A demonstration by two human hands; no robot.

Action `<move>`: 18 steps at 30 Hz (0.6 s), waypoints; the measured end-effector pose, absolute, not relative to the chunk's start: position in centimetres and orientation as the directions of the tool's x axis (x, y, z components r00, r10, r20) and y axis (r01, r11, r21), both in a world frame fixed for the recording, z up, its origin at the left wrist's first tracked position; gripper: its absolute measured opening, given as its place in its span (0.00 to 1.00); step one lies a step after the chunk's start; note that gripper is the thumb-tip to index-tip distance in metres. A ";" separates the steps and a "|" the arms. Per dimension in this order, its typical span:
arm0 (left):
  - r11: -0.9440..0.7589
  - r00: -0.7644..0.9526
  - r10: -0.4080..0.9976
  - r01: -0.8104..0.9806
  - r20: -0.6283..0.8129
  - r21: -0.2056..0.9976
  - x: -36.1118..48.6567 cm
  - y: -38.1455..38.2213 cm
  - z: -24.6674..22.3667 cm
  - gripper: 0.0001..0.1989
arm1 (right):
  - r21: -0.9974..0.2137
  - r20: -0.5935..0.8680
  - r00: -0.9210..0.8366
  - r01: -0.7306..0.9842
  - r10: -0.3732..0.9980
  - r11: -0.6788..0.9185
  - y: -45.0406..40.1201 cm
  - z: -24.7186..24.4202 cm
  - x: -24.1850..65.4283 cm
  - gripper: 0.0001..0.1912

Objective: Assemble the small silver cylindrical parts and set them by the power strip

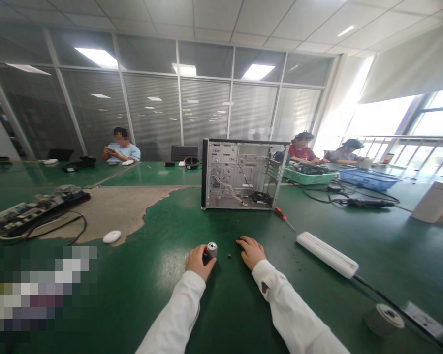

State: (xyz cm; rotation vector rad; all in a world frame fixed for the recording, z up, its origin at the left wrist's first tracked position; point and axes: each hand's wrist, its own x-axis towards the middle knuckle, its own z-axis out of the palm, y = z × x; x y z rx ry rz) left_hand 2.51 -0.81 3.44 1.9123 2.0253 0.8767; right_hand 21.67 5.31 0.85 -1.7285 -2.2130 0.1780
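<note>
My left hand point(200, 262) is wrapped round a small metal cylinder point(212, 249) that stands upright near the middle of the green table point(162, 295). To its right, my right hand point(251, 251) rests on the tabletop, palm down, with its fingers spread and nothing held. Between the two hands lies a tiny dark piece point(229, 255). Beyond them stands an open computer case point(239, 174), its inside facing me, with cables and a dark round part within. An orange-handled screwdriver point(280, 214) lies beside the case's lower right corner.
A white power strip point(328, 254) and a grey cylinder point(384, 319) are at right. Green point(310, 177) and blue point(369, 180) baskets stand farther back. A white oval object point(111, 237) and electronics with cables point(37, 209) lie left. Several people sit across the table.
</note>
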 end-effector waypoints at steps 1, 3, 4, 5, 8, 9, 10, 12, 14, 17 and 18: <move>-0.025 -0.129 0.963 0.831 0.237 0.556 2.5 -0.8 3.5 0.15 | -0.296 0.179 -0.212 0.920 0.961 0.259 5.3 0.9 21.7 0.24; -0.030 -0.127 0.962 0.830 0.242 0.557 2.6 -0.8 3.5 0.14 | -0.299 0.181 -0.215 0.918 0.960 0.262 5.3 0.9 21.7 0.24; -0.033 -0.125 0.961 0.830 0.245 0.556 2.6 -0.8 3.5 0.14 | -0.300 0.181 -0.217 0.917 0.959 0.264 5.3 0.9 21.7 0.24; -0.036 -0.124 0.961 0.831 0.248 0.556 2.6 -0.8 3.4 0.14 | -0.301 0.181 -0.217 0.916 0.959 0.265 5.3 0.8 21.7 0.24; -0.044 -0.121 0.959 0.831 0.257 0.555 2.5 -0.8 3.3 0.14 | -0.302 0.183 -0.218 0.916 0.959 0.266 5.4 0.7 21.8 0.24; -0.047 -0.120 0.958 0.830 0.260 0.555 2.5 -0.8 3.3 0.14 | -0.302 0.184 -0.217 0.916 0.959 0.265 5.4 0.7 21.8 0.24; -0.051 -0.117 0.958 0.830 0.263 0.556 2.5 -0.7 3.2 0.14 | -0.302 0.185 -0.216 0.916 0.959 0.265 5.5 0.7 21.8 0.24; -0.058 -0.112 0.957 0.829 0.266 0.556 2.4 -0.7 3.1 0.14 | -0.302 0.187 -0.217 0.915 0.958 0.266 5.5 0.6 21.8 0.24; -0.064 -0.108 0.956 0.829 0.272 0.555 2.4 -0.7 3.1 0.14 | -0.299 0.192 -0.219 0.915 0.957 0.270 5.5 0.5 21.8 0.24; -0.064 -0.112 0.955 0.830 0.276 0.555 2.4 -0.6 3.0 0.14 | -0.297 0.201 -0.217 0.916 0.955 0.270 5.5 0.4 21.8 0.24; -0.063 -0.113 0.954 0.829 0.277 0.555 2.4 -0.6 3.0 0.14 | -0.298 0.203 -0.215 0.916 0.955 0.270 5.5 0.4 21.8 0.24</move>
